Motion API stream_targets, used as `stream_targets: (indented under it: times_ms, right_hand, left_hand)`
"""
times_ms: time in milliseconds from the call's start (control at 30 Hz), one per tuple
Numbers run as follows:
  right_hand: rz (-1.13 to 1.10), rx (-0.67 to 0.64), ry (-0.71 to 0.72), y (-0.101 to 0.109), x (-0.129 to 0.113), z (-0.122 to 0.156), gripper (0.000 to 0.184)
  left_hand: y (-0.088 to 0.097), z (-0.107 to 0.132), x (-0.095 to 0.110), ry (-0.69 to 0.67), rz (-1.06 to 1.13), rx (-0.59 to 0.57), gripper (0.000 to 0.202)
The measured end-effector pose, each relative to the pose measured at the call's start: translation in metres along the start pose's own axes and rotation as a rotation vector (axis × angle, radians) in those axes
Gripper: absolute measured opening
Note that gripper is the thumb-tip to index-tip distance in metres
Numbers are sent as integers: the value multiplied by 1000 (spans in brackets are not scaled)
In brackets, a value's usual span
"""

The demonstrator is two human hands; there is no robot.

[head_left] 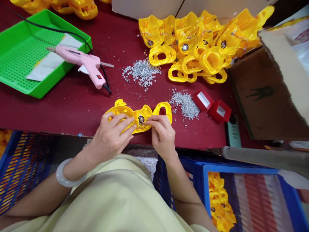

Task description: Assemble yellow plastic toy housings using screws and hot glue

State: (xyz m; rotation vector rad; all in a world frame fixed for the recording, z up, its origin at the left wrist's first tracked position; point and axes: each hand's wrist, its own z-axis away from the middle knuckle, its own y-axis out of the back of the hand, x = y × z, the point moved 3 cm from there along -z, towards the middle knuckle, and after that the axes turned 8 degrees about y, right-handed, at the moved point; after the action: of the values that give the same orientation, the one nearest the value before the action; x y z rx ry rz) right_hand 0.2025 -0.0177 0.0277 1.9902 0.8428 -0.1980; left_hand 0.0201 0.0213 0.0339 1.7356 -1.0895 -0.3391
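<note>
A yellow plastic toy shell (pixel 123 112) lies hollow side up at the table's near edge, with a small round metal part (pixel 141 120) and a thin wire inside it. My left hand (pixel 112 132) lies over the shell's left half, its fingers bent onto it and holding it. Thumb and forefinger of my right hand (pixel 163 132) are pinched together right beside the round metal part. Whatever sits between those fingertips is too small to make out. Just beyond my right hand a yellow ring-shaped handle (pixel 169 109) extends at the shell's right end.
A pink glue gun (pixel 79 59) leans on a green tray (pixel 41 91). Silver round pieces (pixel 142 72) and small screws (pixel 184 104) lie in heaps, with red boxes (pixel 219 111) beside them. Many yellow shells (pixel 185 32) are stacked behind. A cardboard box (pixel 256 93) and blue crate (pixel 205 169) stand right.
</note>
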Motion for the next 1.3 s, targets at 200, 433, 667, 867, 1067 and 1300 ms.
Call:
stream_targets:
  times_ms: [200,433,667,867,1067,1300]
  right_hand:
    - [52,23,49,3,-2,5,29]
    - [121,1,108,-9,0,6,25]
    - [36,64,75,-4,0,4,26]
    - [28,110,47,-3,0,5,28]
    - [17,134,40,-4,2,9,30]
    - [73,324,-31,4,-5,19,26]
  left_hand:
    - [-1,0,0,-15,-26,22,24]
    - [0,2,0,-8,-32,5,26]
    - [3,3,-4,-40,19,25,39]
    - [16,3,-5,-51,168,88,50]
    - [24,-22,-36,209,80,59,30]
    - [8,-28,-60,450,220,-202,30]
